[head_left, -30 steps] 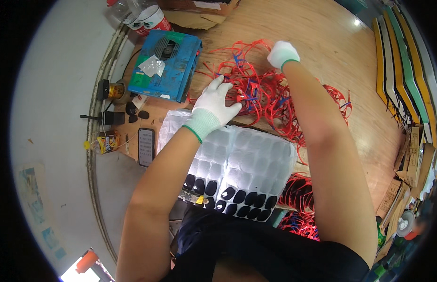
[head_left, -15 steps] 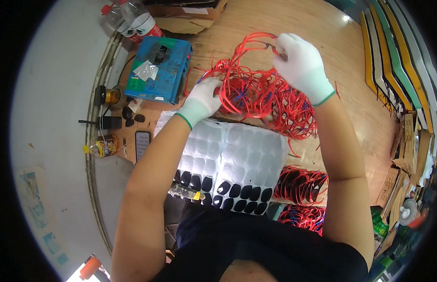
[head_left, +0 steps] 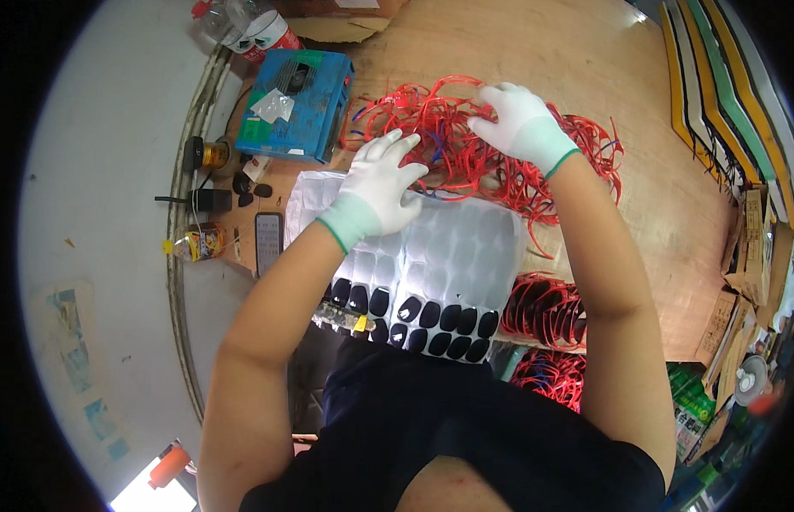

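Note:
A tangled heap of thin red cords (head_left: 448,145) with blue bits lies on the wooden bench. My left hand (head_left: 380,183), in a white glove with a green cuff, is spread just in front of the heap and holds nothing. Also gloved, my right hand (head_left: 521,126) is over the heap, its thumb and fingers apart around loose loops. Below my hands lies a white moulded tray (head_left: 461,243) with many pockets. Glossy black oval pieces (head_left: 449,318) fill its nearest rows.
A blue metal box (head_left: 299,107) stands left of the heap, with plastic bottles (head_left: 273,32) behind it. A phone (head_left: 268,243) lies beside the tray. Black pieces with red cords (head_left: 544,311) are lined up right of the tray. Cardboard (head_left: 747,256) leans at the far right.
Both hands have opened. The raised red loops have dropped onto the heap, which now spreads further right. My left hand has moved back over the tray's edge.

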### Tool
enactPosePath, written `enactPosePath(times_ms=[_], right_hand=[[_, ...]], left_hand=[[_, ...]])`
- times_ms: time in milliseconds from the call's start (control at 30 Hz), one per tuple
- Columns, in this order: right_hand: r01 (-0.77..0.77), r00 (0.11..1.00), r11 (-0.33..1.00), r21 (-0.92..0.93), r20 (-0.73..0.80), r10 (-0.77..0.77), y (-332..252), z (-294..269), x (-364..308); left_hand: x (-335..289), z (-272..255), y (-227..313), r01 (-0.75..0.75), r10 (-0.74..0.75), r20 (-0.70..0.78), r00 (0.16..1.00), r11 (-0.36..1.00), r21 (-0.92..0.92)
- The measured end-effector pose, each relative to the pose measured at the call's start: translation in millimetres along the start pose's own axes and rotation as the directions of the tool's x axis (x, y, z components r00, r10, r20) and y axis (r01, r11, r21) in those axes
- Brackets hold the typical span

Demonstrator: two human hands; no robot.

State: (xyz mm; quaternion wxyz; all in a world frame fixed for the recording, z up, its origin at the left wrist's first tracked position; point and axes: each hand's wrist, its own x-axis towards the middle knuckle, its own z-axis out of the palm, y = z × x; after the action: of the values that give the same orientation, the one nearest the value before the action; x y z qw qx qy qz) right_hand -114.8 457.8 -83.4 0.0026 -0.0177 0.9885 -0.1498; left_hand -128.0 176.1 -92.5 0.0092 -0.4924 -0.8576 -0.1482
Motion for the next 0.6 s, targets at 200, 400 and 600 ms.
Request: enactPosePath(times_ms=[200,400,600], right_hand=[[-0.194,0.980,0.978,-0.079,-0.051,0.190,-23,8,-4],[-0.275,0.949,0.940,-0.202,-0.211,0.232,-35,11,-19],[-0.243,0.802,0.938,0.248,-0.493,0.338,-84,1,-136]], left_hand=[[7,-1,-9,-0.027,0.038,0.049,0.998,0.978,-0.206],[-1,-81,3,-0.014,-0.066,-0.096,0.993,0.749,-0.663],[-108,-148,-16,-0.221,0.127,-0.273,0.954,0.911,-0.348]])
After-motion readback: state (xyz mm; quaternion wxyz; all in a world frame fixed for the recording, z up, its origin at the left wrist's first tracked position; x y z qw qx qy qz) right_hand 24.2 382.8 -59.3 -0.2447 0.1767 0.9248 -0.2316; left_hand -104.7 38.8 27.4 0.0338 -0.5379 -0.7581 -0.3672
